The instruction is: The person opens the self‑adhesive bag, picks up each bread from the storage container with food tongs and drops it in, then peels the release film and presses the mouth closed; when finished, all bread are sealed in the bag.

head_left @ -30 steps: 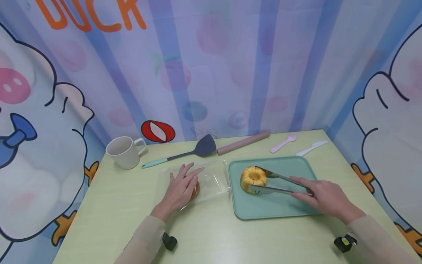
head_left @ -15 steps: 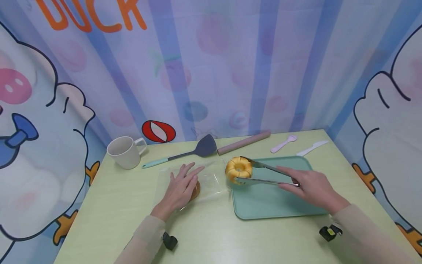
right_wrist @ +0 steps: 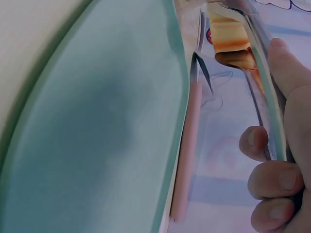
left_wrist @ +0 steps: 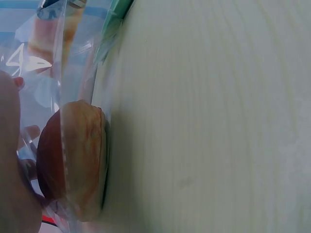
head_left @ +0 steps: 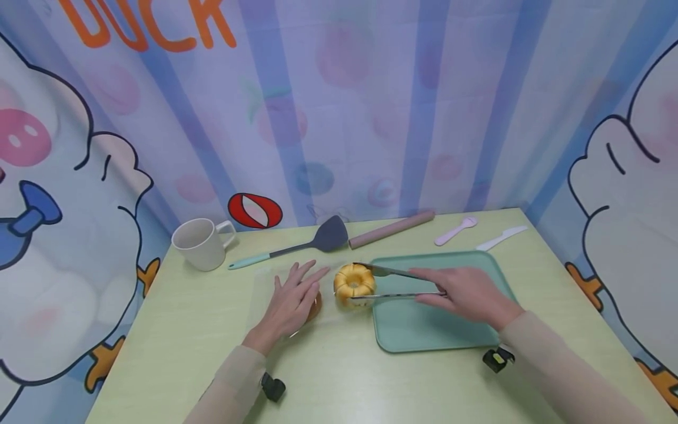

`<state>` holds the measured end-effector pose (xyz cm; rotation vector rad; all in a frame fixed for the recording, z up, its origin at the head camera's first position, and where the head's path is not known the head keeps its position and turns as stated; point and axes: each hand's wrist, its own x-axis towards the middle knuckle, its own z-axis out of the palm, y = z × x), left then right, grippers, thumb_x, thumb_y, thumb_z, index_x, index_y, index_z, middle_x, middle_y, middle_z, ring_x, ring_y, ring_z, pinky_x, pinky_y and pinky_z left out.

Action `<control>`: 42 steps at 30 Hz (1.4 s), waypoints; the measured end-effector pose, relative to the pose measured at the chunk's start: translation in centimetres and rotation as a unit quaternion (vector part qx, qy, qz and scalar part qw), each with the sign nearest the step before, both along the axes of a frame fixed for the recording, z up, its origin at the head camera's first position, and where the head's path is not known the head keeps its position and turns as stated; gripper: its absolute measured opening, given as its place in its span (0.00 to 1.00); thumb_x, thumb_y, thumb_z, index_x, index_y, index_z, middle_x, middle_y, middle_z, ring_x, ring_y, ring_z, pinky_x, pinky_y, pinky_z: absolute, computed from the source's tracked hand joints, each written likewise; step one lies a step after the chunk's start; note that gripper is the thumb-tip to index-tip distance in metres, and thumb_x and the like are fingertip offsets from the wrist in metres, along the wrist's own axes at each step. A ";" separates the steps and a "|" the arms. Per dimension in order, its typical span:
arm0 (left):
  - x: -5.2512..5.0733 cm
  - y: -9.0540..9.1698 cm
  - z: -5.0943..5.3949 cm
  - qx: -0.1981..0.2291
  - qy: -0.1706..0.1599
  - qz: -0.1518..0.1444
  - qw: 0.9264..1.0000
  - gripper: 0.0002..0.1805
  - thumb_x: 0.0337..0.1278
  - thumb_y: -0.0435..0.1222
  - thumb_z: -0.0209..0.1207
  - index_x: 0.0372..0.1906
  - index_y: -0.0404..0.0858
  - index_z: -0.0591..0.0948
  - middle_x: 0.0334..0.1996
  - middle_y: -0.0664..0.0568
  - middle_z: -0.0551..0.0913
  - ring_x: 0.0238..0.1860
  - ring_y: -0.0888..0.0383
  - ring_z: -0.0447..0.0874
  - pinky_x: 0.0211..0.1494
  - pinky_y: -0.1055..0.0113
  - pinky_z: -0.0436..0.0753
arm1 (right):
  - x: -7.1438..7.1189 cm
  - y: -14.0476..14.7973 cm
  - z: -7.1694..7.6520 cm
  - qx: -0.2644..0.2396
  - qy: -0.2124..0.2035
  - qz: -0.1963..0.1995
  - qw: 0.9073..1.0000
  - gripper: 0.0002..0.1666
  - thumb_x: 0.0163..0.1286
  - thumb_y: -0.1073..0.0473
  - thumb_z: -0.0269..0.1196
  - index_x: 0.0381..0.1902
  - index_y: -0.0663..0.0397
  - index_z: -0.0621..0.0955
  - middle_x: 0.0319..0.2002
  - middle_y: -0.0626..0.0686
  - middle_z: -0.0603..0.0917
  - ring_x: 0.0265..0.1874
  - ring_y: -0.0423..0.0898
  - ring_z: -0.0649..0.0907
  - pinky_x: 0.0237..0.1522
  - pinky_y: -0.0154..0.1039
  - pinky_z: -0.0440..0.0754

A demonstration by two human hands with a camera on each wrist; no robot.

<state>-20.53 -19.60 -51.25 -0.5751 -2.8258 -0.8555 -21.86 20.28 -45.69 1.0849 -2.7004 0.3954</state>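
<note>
My left hand [head_left: 289, 297] lies on a clear plastic bag [head_left: 261, 290], fingers spread and fairly straight. Under and beside that hand, inside the bag, is a brown bread bun [left_wrist: 82, 160], partly hidden by the hand in the head view. My right hand [head_left: 468, 295] holds metal tongs [head_left: 392, 271] between thumb and fingers. The tongs grip a golden ring-shaped bread [head_left: 344, 288], which is at the bag's right end, left of the green tray [head_left: 424, 335]. Whether the bread is inside the bag's mouth or over it, I cannot tell.
Along the back lie a turner [head_left: 329, 235], a pink rolling pin [head_left: 392, 228], a small lilac spoon [head_left: 454, 231] and a pale plastic knife [head_left: 500, 238]. A beige mug [head_left: 198, 247] stands at the back left. A printed curtain [head_left: 360, 118] rises behind the table.
The right hand has carried the ring bread in the tongs leftward, off the tray and over to the bag. The left hand has stayed where it was on the bag.
</note>
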 end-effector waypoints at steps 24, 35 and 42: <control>-0.2 0.1 -0.2 0.006 0.013 -0.027 1.000 0.24 0.86 0.49 0.40 0.75 0.59 0.76 0.81 0.49 0.64 0.82 0.30 0.51 0.70 0.16 0.45 | -0.5 -3.3 -0.7 0.036 -0.039 0.004 0.999 0.35 0.73 0.30 0.62 0.72 0.37 0.80 0.14 0.32 0.68 0.14 0.29 0.67 0.18 0.33 0.65; -0.3 0.1 -0.3 0.010 0.019 -0.035 0.999 0.24 0.86 0.48 0.39 0.76 0.59 0.74 0.81 0.49 0.64 0.81 0.29 0.51 0.69 0.15 0.45 | -0.3 -3.4 -1.0 0.040 -0.071 0.003 0.997 0.38 0.74 0.28 0.58 0.74 0.38 0.77 0.15 0.33 0.68 0.15 0.30 0.68 0.18 0.33 0.65; -0.2 0.1 -0.3 0.007 0.009 -0.036 0.999 0.24 0.86 0.48 0.40 0.76 0.58 0.74 0.81 0.47 0.65 0.82 0.29 0.51 0.70 0.15 0.45 | -0.1 -2.6 -1.2 0.034 -0.075 0.005 0.997 0.39 0.73 0.29 0.62 0.75 0.38 0.76 0.19 0.33 0.69 0.18 0.31 0.68 0.22 0.34 0.67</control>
